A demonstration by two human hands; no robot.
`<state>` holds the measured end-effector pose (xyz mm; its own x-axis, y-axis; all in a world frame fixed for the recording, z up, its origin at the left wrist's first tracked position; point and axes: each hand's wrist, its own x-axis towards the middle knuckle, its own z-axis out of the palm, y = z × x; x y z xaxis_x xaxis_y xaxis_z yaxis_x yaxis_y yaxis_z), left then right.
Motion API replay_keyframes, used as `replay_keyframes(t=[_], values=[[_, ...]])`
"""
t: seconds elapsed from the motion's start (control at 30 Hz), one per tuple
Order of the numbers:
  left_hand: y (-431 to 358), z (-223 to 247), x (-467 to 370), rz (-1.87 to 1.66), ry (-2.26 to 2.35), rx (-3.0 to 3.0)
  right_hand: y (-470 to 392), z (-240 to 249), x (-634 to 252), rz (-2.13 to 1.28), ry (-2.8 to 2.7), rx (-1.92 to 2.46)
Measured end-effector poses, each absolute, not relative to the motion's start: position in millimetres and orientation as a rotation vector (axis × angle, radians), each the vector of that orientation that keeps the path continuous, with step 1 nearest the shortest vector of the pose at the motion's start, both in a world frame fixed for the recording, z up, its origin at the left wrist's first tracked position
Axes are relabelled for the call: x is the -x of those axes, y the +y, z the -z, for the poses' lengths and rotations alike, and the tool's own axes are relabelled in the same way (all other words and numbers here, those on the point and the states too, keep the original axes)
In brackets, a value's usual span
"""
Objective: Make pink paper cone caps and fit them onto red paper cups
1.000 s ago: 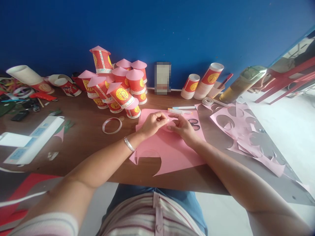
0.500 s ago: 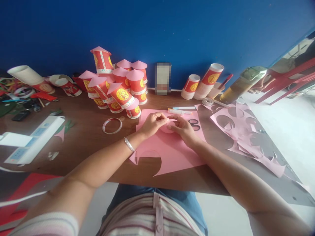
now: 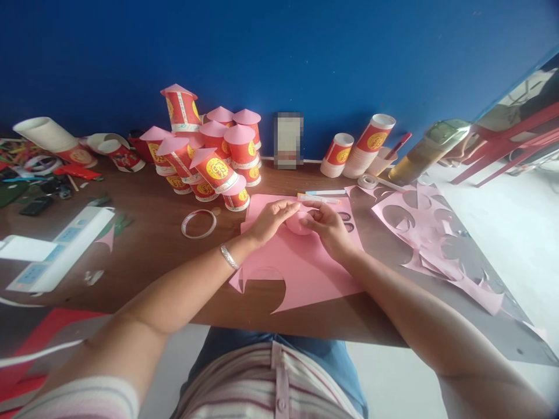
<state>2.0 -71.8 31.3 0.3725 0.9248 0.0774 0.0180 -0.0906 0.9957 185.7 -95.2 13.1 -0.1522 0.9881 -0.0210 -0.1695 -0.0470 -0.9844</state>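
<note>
Between my two hands is a small round piece of pink paper (image 3: 297,224), which looks curved. My left hand (image 3: 274,221) has its fingers closed at the paper's left and far edge. From the right, my right hand (image 3: 328,228) pinches it, thumb on top of the paper. Under both hands lies a large pink paper sheet (image 3: 314,267) with round pieces cut from its near edge. Scissors (image 3: 346,222) rest on the sheet beside my right hand, their blades hidden. Two marker pens (image 3: 318,198) lie just past my fingers.
Red paper cups (image 3: 213,169) with pink cone tops are stacked at the left back. More nested cups (image 3: 371,142), a tape roll (image 3: 368,182) and a bottle (image 3: 428,151) stand right. Paper offcuts (image 3: 437,233), a bracelet-like ring (image 3: 198,223) and a power strip (image 3: 65,244) lie around.
The small pink paper now lies flatter and shows more of its round face between my hands. My fingers have shifted slightly along its far edge.
</note>
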Motion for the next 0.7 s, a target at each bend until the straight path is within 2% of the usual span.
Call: replay_keyframes(t=[0.23, 0.7], values=[[-66, -24, 4, -0.876, 0.827, -1.337, -91, -19, -190, -1.463, -0.98, 0.954], [-53, -18, 9, -0.79, 0.752, -1.164, -88, -15, -189, -1.531, -1.027, 0.9]])
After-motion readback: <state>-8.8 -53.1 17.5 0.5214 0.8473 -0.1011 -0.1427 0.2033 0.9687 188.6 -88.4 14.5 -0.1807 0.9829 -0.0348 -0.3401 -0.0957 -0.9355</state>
